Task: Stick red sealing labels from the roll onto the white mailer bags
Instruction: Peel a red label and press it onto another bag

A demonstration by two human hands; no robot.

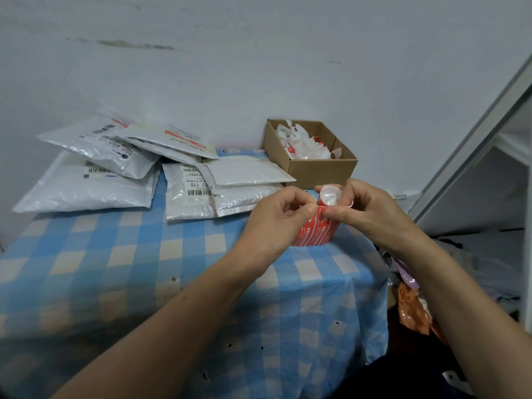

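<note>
Presently our right grip (365,208) clamps the roll (331,198), our left grip (276,223) pinches its red label (313,233); the mailer bags (247,171) lie beyond, leftward, nearer the left grip.

L forearm (172,326) & R forearm (460,283) are seen uncovered up to the frame edge. L hand (276,217) & R hand (362,208) are bare. A small dark spot (184,298) is noted on the L forearm. A dark fabric garment (403,378) is glimpsed at bottom R, detail unclear.
</note>
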